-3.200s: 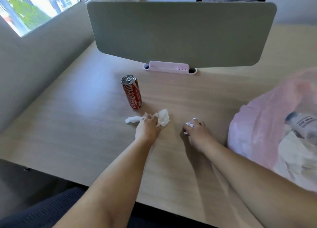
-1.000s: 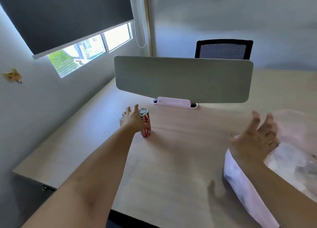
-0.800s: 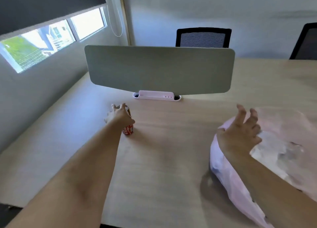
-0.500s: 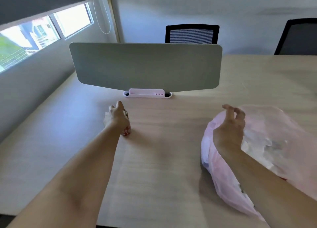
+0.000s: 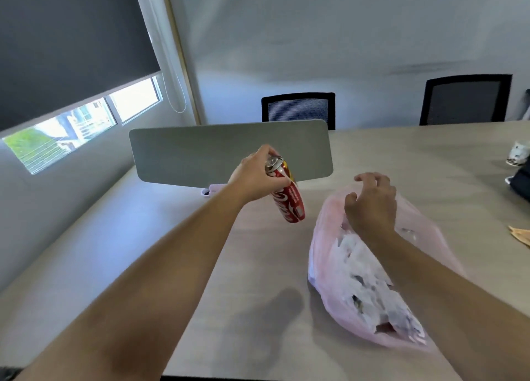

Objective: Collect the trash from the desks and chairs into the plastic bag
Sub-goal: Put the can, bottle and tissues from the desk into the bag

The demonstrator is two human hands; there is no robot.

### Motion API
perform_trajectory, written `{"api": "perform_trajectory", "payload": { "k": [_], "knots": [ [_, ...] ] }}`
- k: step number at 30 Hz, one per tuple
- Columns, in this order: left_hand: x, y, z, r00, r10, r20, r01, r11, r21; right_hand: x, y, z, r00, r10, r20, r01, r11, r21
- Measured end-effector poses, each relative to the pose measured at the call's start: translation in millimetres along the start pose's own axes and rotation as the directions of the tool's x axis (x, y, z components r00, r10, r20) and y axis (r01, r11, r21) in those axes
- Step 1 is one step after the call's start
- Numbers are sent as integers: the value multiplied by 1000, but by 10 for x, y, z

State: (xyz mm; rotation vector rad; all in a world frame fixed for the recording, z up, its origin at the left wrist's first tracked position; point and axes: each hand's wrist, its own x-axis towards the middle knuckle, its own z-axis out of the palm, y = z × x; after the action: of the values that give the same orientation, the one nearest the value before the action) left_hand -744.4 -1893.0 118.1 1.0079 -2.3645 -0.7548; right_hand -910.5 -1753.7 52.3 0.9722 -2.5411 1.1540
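- Can (image 5: 286, 197), red, with white Coca-Cola script running along its side, only partly readable; it is held in the air, tilted, with the silver top toward the left hand and the base pointing down to the right.
- Left hand (image 5: 258, 180) grips the can's upper part, fingers and thumb wrapped around it, forearm stretched forward.
- Plastic bag (image 5: 324, 237), pink and thin, lies on the desk (image 5: 143, 266) just right of the grip and lower, with crumpled white paper (image 5: 361, 260) inside.
- Right hand (image 5: 371, 205) hovers over the bag's upper edge, fingers spread and loosely bent, palm down.
- Grey divider panel (image 5: 200, 154) stands behind the grip; two black chairs (image 5: 298, 107) are beyond it.
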Motion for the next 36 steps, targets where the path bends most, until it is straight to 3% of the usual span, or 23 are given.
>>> {"api": "perform_trajectory", "payload": {
  "k": [4,7,9,12,15,18,21,23,25,26,27,30,32,34,36],
  "knots": [
    [-115,700,192,986,124,107,-102,976,-192,86,442,-465,998,68,-15,-70,975,-212],
    [-211,980,527,954,209,214,-178,972,-155,88,796,-654,952,224,208,-111,887,-449],
    [-254,1017,870,942,230,245,-228,973,-38,42,1013,-700,890,337,306,-150,851,-503],
    [-355,911,1455,944,211,253,-274,929,249,-6,1284,-713,906,314,285,-200,909,-367],
    [-496,750,1908,965,196,177,-261,799,542,108,1335,-737,950,256,177,-219,954,-204],
    [-544,539,2274,967,26,253,-162,830,534,278,1304,-770,961,252,117,-245,967,-73],
    [-478,427,2474,895,-58,443,-133,912,388,345,1389,-780,958,271,92,-269,963,-30],
    [-475,442,2410,902,89,422,-266,885,382,342,1461,-787,958,278,76,-279,960,1],
    [-491,461,2307,906,368,208,-422,762,491,326,1533,-793,955,289,62,-290,957,20],
    [-523,442,2238,885,449,122,-437,710,553,311,1553,-796,954,295,59,-297,955,26],
    [-567,408,2163,891,442,106,-407,672,619,301,1562,-793,952,301,59,-303,953,26],
    [-691,96,2070,989,11,150,-114,700,705,286,1552,-775,943,326,68,-325,946,-25],
    [-741,-72,2008,955,-247,164,87,763,641,285,1537,-743,940,332,83,-327,943,-65],
    [-749,-118,1931,907,-360,218,237,865,442,289,1513,-707,946,315,80,-314,949,-31],
    [-693,-140,1811,929,-329,172,279,924,261,326,1440,-685,955,291,54,-293,955,41]
  ]
}}
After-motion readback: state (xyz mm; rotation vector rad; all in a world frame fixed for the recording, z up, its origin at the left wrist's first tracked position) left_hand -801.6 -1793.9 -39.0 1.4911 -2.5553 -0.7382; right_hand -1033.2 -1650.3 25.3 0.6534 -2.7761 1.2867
